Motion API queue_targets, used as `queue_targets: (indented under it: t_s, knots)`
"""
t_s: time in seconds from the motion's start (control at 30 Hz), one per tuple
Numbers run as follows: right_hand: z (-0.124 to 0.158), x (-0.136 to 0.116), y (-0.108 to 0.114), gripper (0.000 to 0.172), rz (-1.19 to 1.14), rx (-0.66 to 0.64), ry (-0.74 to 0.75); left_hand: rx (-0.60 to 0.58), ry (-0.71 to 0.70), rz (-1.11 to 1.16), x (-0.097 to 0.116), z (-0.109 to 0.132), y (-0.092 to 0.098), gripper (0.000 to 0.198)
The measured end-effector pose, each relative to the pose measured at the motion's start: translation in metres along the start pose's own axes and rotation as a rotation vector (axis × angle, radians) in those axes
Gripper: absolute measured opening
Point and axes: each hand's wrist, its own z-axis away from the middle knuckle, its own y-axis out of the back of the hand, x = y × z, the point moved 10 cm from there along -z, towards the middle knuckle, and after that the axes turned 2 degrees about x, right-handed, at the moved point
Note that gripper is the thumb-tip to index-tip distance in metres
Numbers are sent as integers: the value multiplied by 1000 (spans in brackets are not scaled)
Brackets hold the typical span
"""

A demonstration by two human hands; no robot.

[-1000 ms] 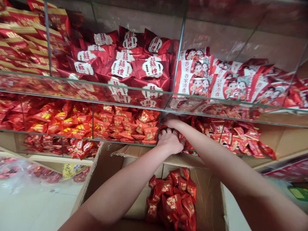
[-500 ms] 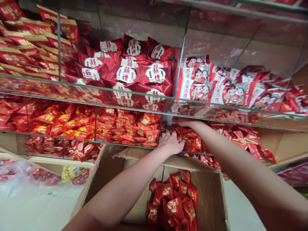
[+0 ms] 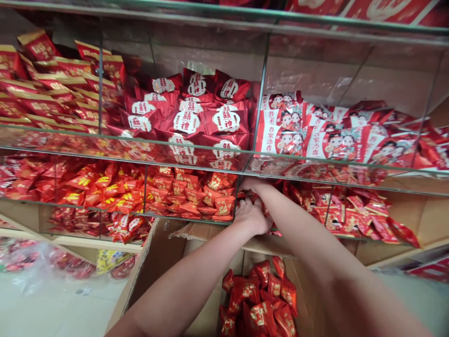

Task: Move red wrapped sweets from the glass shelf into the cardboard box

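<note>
Both my hands reach into the lower glass shelf compartment (image 3: 235,196) that holds a pile of small red candy packets (image 3: 336,210). My left hand (image 3: 250,216) lies at the front of the pile with its fingers curled down into the packets. My right hand (image 3: 258,186) sits just behind and above it, under the glass shelf edge, touching the same pile; its fingers are mostly hidden. Below my forearms stands an open cardboard box (image 3: 154,252) with more red candy packets (image 3: 259,299) heaped in its bottom.
Neighbouring compartments hold other red packets (image 3: 189,192), orange-red ones (image 3: 101,187), and on the shelf above dark red bags with white labels (image 3: 196,117) and red-and-white cartoon bags (image 3: 315,135). A clear plastic bag (image 3: 31,267) lies on the floor at the left.
Both hands stayed in the same compartment. My left hand's fingers have curled tighter into the packets, and my right hand shifted slightly toward it. The view moved a little.
</note>
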Motion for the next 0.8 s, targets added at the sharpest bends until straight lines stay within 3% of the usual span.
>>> queue_targets:
  t_s: [0.13,0.3,0.5,0.67,0.8]
  knots:
    - [-9,16,-10,26,-110,-41,-80,12,0,-12,0,-2,-1,62]
    - [5,17,-11,18,-117,-57,-100,2,-3,-10,1,-3,-2,63]
    - [19,8,6,43,-9,32,-23,-10,8,-4,1,-3,-2,62]
    - [26,-5,26,45,41,71,93,-4,6,4,1,-4,-3,66]
    - [37,-3,55,32,49,142,155,-9,7,16,1,-5,-5,67]
